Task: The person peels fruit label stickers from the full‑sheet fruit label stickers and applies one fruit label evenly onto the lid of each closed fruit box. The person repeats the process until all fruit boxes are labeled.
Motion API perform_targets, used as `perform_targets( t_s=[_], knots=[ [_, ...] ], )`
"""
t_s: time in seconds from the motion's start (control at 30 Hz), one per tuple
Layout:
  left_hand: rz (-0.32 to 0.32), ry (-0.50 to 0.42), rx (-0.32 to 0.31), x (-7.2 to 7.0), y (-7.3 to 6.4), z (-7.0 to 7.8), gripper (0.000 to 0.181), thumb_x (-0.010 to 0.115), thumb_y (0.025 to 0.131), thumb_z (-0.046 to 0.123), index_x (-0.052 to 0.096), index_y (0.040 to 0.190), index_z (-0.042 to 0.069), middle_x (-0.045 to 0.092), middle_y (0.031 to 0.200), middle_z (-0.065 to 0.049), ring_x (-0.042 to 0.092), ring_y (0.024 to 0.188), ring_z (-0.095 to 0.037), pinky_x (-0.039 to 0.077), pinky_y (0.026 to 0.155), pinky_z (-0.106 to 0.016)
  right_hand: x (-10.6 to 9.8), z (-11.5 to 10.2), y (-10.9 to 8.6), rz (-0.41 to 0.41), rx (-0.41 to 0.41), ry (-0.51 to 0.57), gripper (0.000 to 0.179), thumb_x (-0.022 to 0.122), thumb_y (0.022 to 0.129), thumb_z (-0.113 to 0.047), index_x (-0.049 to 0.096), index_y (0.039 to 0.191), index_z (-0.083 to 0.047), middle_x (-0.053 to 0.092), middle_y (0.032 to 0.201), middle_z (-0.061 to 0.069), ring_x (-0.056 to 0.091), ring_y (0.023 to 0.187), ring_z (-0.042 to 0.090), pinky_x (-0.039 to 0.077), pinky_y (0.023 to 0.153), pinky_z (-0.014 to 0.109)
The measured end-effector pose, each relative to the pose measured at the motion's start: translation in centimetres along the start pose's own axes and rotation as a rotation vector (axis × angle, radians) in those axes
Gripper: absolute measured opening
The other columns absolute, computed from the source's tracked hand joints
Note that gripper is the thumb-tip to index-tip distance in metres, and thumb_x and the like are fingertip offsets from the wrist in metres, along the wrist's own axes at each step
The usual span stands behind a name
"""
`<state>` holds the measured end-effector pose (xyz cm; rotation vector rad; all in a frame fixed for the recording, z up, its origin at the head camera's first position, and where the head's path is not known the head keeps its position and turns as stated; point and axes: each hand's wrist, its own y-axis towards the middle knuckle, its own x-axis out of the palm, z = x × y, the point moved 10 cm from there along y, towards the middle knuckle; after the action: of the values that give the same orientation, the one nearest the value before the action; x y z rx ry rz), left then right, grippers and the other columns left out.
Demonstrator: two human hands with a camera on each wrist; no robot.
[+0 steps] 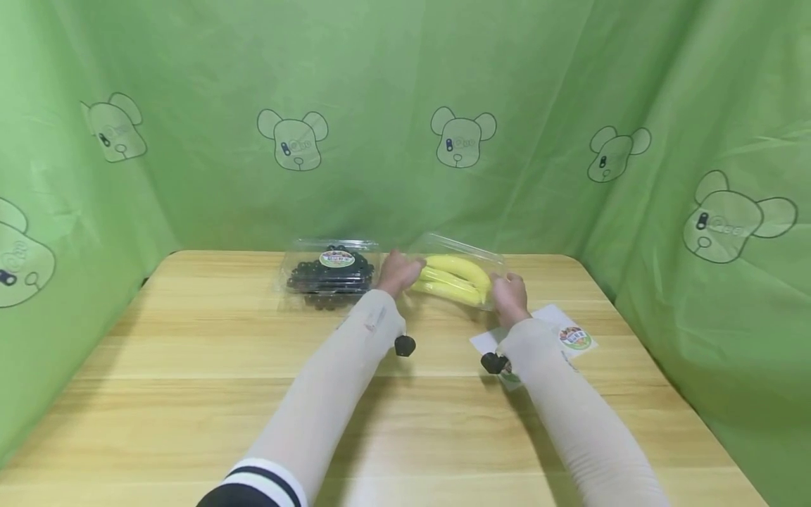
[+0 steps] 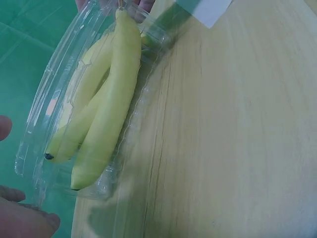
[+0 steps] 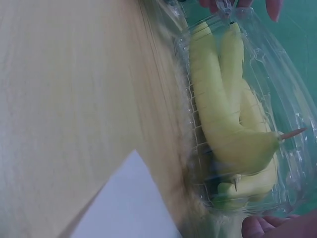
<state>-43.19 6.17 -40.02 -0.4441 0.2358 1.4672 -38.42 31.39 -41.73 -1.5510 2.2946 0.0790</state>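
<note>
Several yellow bananas [image 1: 461, 267] lie in a clear plastic box [image 1: 455, 246] at the back of the table, slightly right of centre. My left hand [image 1: 400, 273] grips the box's left end, and my right hand [image 1: 510, 299] holds its right end. In the left wrist view, the left hand's fingers [image 2: 29, 220] are at the near end of the box. In the right wrist view, the right hand's curled fingers [image 3: 255, 225] are against the other end. Whether the lid is fully pressed down, I cannot tell.
Left of my left hand stands another clear box [image 1: 298, 246] of dark round fruit [image 1: 304, 276] with an oval label [image 1: 337, 259] on top. White sheets [image 1: 550, 315] with round stickers [image 1: 574, 338] lie beside and under my right forearm. A green curtain [image 1: 380, 176] surrounds the wooden table [image 1: 209, 380].
</note>
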Motion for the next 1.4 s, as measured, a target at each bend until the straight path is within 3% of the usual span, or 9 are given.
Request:
perform_targets(
  t_s=[0.17,0.4,0.47,0.67,0.87,1.03,1.23,1.3,1.4],
  knots=[
    [-0.030,-0.002,-0.010,0.1,-0.1,-0.1,0.085,0.058,0.092,0.040,0.011,0.156,0.009,0.027,0.155,-0.017,0.028,0.140,-0.038,0.024,0.113,-0.053,0.1,0.1,0.0,-0.015,0.009,0.005,0.067,0.038,0.102,-0.030,0.007,0.154,-0.003,0.008,0.160,0.016,0.008,0.145,0.035,0.008,0.118,0.047],
    [-0.046,-0.014,-0.024,0.1,-0.3,-0.2,0.084,0.058,0.091,0.041,0.015,0.155,0.009,0.028,0.155,-0.016,0.029,0.139,-0.039,0.025,0.112,-0.055,0.3,0.0,-0.3,-0.037,0.005,0.000,0.067,0.036,0.103,-0.032,0.007,0.154,0.000,0.008,0.160,0.018,0.007,0.145,0.037,0.009,0.118,0.048],
    [-0.051,-0.011,-0.029,0.2,-0.3,-0.3,0.084,0.058,0.091,0.042,0.015,0.155,0.009,0.027,0.156,-0.015,0.028,0.139,-0.038,0.024,0.112,-0.055,0.2,0.0,-0.3,-0.027,-0.009,-0.003,0.062,0.034,0.103,-0.031,0.014,0.153,0.001,0.016,0.158,0.021,0.015,0.143,0.038,0.015,0.117,0.049],
    [-0.065,-0.021,-0.026,0.3,-0.4,-0.2,0.083,0.058,0.091,0.042,0.016,0.155,0.009,0.024,0.157,-0.015,0.026,0.140,-0.038,0.022,0.113,-0.054,-1.5,0.0,-0.3,0.152,-0.029,0.047,0.044,0.032,0.097,-0.013,0.050,0.136,-0.003,0.050,0.132,0.017,0.049,0.111,0.031,0.041,0.098,0.042],
    [-0.058,-0.021,-0.023,0.2,-0.4,-0.2,0.080,0.058,0.092,0.042,0.020,0.154,0.008,0.028,0.156,-0.015,0.029,0.139,-0.038,0.024,0.112,-0.054,-3.5,0.5,-0.3,0.311,-0.019,0.106,0.034,0.044,0.092,-0.009,0.065,0.119,-0.005,0.060,0.129,0.010,0.052,0.116,0.025,0.042,0.100,0.037],
    [-0.060,-0.024,-0.022,0.3,-0.3,-0.3,0.077,0.057,0.092,0.042,0.023,0.153,0.007,0.031,0.154,-0.015,0.031,0.138,-0.037,0.027,0.111,-0.054,-4.0,1.0,-0.1,0.339,0.000,0.105,0.034,0.047,0.094,-0.014,0.066,0.120,-0.004,0.059,0.133,0.009,0.052,0.120,0.025,0.039,0.105,0.036],
    [-0.051,-0.006,-0.008,0.3,-0.3,-0.1,0.078,0.057,0.092,0.041,0.023,0.153,0.007,0.031,0.154,-0.015,0.032,0.138,-0.038,0.027,0.111,-0.053,-2.8,1.1,0.1,0.248,0.021,0.141,0.043,0.047,0.097,-0.020,0.051,0.137,-0.005,0.052,0.136,0.012,0.048,0.122,0.027,0.038,0.105,0.037],
    [-0.048,0.002,-0.003,0.3,-0.3,0.0,0.077,0.057,0.092,0.041,0.024,0.152,0.006,0.032,0.153,-0.016,0.033,0.137,-0.038,0.028,0.111,-0.053,-2.0,1.1,0.2,0.178,0.027,0.137,0.043,0.039,0.101,-0.029,0.050,0.135,-0.004,0.053,0.127,0.013,0.050,0.110,0.026,0.041,0.098,0.036],
    [-0.054,0.002,-0.004,0.3,-0.3,0.0,0.077,0.057,0.092,0.041,0.024,0.152,0.006,0.032,0.153,-0.015,0.033,0.137,-0.037,0.028,0.111,-0.053,-1.2,0.9,0.4,0.098,0.023,0.124,0.045,0.031,0.104,-0.036,0.052,0.122,-0.001,0.053,0.100,0.010,0.048,0.083,0.021,0.044,0.078,0.032]
  ],
)
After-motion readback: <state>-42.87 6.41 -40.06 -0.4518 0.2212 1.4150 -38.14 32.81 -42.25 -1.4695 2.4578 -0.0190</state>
